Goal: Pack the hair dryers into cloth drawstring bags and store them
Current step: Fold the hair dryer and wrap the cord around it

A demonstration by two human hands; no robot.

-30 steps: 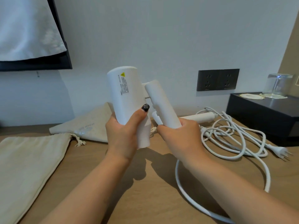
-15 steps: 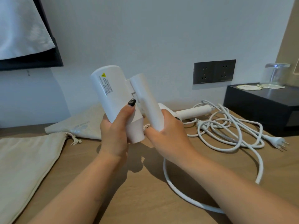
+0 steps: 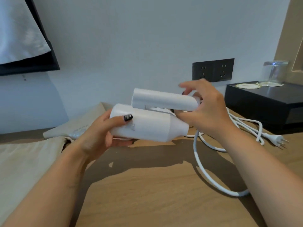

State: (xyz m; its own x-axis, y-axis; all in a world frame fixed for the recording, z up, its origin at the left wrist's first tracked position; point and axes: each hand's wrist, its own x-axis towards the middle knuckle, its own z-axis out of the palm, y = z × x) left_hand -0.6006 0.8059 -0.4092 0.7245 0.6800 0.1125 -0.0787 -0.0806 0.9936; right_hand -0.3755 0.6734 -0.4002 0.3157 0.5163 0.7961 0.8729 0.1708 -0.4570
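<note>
I hold a white hair dryer (image 3: 147, 128) above the wooden table. It lies level with its nozzle pointing right, and its handle (image 3: 164, 99) is folded flat along the top of the barrel. My left hand (image 3: 101, 133) grips the rear of the barrel, thumb on top. My right hand (image 3: 206, 110) holds the free end of the handle, with the index finger raised. The dryer's white cord (image 3: 196, 149) loops down across the table. Two beige cloth drawstring bags lie at the left, one near (image 3: 24, 169) and one farther back (image 3: 78, 126).
More coiled white cord ends in a plug (image 3: 277, 138) on the table at the right. A black box (image 3: 262, 102) with an upturned glass (image 3: 273, 72) stands at the far right, below a black wall socket (image 3: 213, 69).
The dryer has turned from upright to level with its nozzle to the right. The handle has swung in and now lies folded against the barrel. My right hand slid to the handle's end.
</note>
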